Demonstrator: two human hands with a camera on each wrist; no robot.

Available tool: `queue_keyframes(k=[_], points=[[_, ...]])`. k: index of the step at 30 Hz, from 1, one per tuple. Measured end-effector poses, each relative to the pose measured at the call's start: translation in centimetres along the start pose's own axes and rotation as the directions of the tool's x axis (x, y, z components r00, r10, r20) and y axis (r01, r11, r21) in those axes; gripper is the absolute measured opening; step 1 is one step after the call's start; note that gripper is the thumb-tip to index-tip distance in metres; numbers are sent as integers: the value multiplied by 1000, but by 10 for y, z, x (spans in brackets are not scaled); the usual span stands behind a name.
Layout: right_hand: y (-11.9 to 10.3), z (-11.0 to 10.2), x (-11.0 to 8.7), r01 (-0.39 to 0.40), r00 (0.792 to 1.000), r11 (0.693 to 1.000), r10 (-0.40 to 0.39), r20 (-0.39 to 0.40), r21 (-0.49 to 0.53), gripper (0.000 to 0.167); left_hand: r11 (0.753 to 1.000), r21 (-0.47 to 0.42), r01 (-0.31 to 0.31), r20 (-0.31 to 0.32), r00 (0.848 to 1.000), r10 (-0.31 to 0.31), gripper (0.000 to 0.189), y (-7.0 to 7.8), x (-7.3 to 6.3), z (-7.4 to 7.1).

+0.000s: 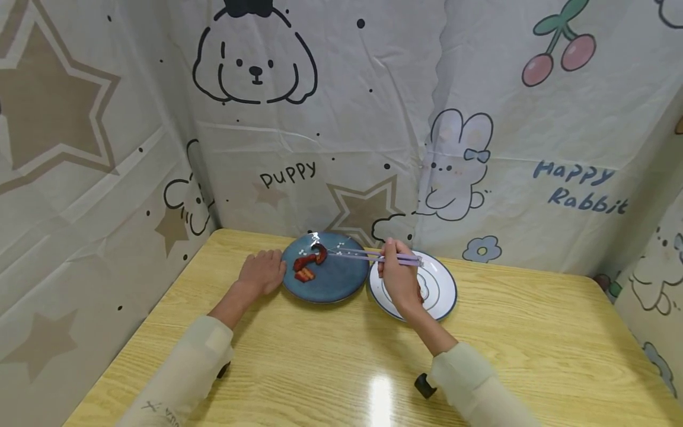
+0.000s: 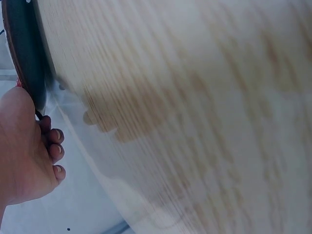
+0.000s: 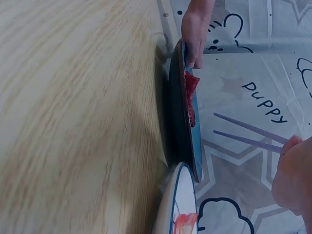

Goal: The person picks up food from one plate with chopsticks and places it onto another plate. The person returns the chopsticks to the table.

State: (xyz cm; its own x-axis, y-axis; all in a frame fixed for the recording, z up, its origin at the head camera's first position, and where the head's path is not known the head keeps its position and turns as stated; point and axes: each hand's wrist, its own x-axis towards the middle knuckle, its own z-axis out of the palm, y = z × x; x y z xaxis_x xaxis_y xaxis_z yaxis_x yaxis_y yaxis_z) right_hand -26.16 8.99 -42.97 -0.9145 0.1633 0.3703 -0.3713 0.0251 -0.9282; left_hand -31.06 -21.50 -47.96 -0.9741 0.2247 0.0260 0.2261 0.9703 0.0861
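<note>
A dark blue plate (image 1: 341, 279) bears several glossy red food pieces (image 1: 306, 261) on its left half. My left hand (image 1: 261, 273) holds this plate at its left rim; in the left wrist view the thumb (image 2: 19, 100) meets the rim while the other fingers bend beyond it. With my right hand (image 1: 399, 276) I grip a pair of lilac chopsticks (image 1: 363, 255). Their tips stand apart above the blue plate, to the right of the food, with nothing between them. Beneath the right hand, a white plate (image 1: 445, 284) with blue rings carries red food (image 3: 185, 223), mostly hidden in the head view.
Both plates stand side by side near the back edge of the wood-grain table (image 1: 320, 362). A printed cloth (image 1: 341, 118) with cartoon animals hangs close behind and along the sides. Dark wrist straps (image 1: 425, 385) show below the sleeves.
</note>
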Motion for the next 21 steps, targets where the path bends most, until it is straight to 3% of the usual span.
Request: queue_keyframes(k=[7, 16, 21], points=[[4, 12, 6, -17, 1000, 999, 16, -16, -28, 38, 1000, 6, 6, 0, 1000, -6, 32, 0, 0, 0], [-35, 23, -4, -68, 998, 997, 68, -17, -28, 33, 1000, 12, -2, -6, 1000, 2, 31, 0, 0, 0], [-32, 27, -3, -87, 996, 996, 87, -6, -16, 33, 1000, 8, 0, -6, 1000, 0, 32, 0, 1, 1]])
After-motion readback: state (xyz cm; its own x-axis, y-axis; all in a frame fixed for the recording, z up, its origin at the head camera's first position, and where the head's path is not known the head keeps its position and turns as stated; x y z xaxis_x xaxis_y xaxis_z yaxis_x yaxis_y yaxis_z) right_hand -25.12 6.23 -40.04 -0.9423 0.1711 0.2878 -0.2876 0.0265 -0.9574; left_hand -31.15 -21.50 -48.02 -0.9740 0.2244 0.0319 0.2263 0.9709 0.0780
